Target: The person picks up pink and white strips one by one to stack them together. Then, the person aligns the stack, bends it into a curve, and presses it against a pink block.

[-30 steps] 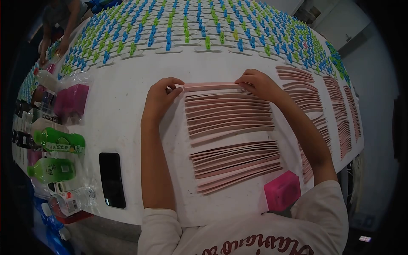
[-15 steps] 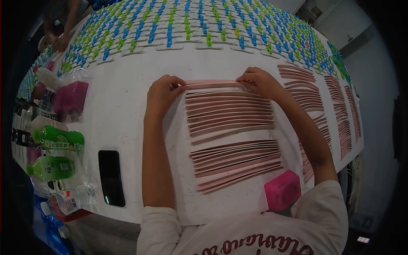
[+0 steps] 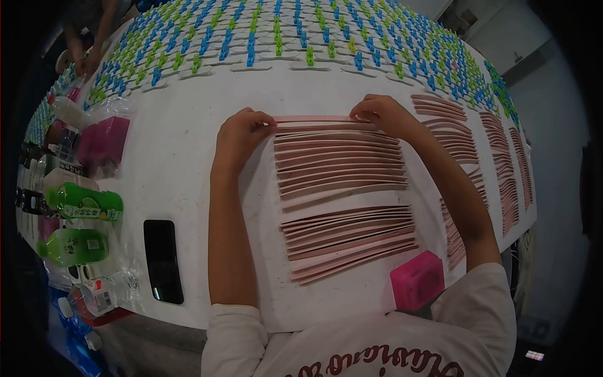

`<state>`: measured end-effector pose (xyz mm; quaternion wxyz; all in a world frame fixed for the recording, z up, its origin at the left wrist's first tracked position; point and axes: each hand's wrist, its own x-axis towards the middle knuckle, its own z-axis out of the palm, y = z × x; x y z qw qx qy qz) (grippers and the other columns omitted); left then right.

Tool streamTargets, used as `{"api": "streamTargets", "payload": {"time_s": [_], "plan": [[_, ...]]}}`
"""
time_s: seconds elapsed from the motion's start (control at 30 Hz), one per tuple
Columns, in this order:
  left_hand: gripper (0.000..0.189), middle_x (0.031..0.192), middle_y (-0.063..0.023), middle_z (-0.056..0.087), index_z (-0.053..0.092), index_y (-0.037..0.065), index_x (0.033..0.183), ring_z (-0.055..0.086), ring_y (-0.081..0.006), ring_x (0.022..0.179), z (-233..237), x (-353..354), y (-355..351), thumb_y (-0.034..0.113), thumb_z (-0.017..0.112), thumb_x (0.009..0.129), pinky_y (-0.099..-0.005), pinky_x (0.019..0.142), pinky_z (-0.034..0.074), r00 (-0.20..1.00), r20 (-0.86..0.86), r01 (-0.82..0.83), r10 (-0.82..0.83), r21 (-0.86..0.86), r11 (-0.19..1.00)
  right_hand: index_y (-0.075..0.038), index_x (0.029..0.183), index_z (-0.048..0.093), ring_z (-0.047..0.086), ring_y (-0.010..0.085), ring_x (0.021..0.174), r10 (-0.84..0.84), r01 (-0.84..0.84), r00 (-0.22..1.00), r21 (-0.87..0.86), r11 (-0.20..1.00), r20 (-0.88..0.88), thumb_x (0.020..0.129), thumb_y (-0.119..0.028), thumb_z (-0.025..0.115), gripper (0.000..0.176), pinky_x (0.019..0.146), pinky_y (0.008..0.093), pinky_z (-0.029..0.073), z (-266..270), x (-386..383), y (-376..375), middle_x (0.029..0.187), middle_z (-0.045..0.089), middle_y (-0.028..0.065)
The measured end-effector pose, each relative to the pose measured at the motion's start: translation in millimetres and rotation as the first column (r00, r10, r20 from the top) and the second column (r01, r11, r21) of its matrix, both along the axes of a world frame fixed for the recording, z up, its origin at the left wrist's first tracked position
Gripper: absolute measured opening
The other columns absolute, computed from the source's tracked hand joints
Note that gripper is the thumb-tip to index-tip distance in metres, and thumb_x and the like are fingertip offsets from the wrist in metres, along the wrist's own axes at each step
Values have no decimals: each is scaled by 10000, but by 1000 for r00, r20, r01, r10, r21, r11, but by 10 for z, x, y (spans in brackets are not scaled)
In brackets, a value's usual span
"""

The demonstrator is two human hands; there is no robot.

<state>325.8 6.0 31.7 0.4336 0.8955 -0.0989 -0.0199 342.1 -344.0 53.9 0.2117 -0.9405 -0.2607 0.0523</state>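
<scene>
A thin pink strip (image 3: 314, 118) stretches between my two hands at the far end of a column of similar strips. My left hand (image 3: 244, 133) pinches its left end between thumb and fingers. At the other end, my right hand (image 3: 381, 115) has its fingertips closed on the strip. Just below lies a group of pink strips (image 3: 339, 160) in near-parallel rows, close under my right hand. A second group of strips (image 3: 348, 242) lies nearer my body, some of them overlapping.
More pink strips (image 3: 500, 169) lie in columns at the right. Blue and green clips (image 3: 250, 50) on pale pieces cover the far table. At left are a phone (image 3: 163, 261), green bottles (image 3: 75, 247) and pink blocks (image 3: 103, 143). A pink block (image 3: 416, 280) sits near my right elbow. Another person's hands (image 3: 88, 61) show far left.
The held strip has shifted slightly away from me, and both hands moved a little with it. The strips just below it now show more evenly spaced.
</scene>
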Motion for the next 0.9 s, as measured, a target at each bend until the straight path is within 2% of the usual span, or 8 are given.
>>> {"api": "streamTargets", "payload": {"time_s": [0.3,0.37,0.53,0.73,0.8,0.9], "plan": [[110,909,-83,680,800,27,993,632,-213,826,-13,5,19,44,765,890,-333,804,497,1000,0,10,-10,-36,999,-95,1022,790,683,265,825,-34,34,999,-30,999,-9,923,-121,754,109,770,381,543,20,-3,20,916,710,97],[130,942,-63,725,824,100,997,718,-215,868,-48,37,44,102,809,867,-333,821,550,1000,5,25,-25,-11,1000,-87,1018,788,685,266,824,-31,31,1000,-26,999,-2,923,-121,753,107,771,382,544,11,-2,10,918,713,99],[125,945,-66,725,821,78,987,723,-208,874,-70,47,48,82,810,862,-322,817,554,999,-20,34,-35,-68,997,-62,1018,784,690,267,833,-10,11,999,-38,999,38,930,-113,744,109,778,378,550,2,-25,-41,938,721,104],[133,938,-66,729,813,47,963,702,-185,846,-4,29,49,69,830,833,-312,800,551,996,-84,9,-14,-66,998,-52,1037,786,698,262,856,22,-23,1000,-13,1000,-21,940,-84,733,116,790,363,559,45,-68,-83,961,729,104],[134,935,-66,731,811,42,959,693,-180,836,-11,36,59,66,832,829,-309,798,549,995,-96,1,-6,-52,999,-50,1056,781,682,230,832,65,-65,997,14,998,-33,946,-61,733,120,745,339,541,41,-70,-107,956,715,96],[121,924,-65,730,809,43,951,675,-179,814,-43,44,72,67,825,833,-305,792,544,996,-80,22,-28,-72,997,-51,1057,785,682,235,834,63,-62,997,12,998,-54,946,-56,730,123,748,342,539,40,-74,-119,956,716,97]]}}
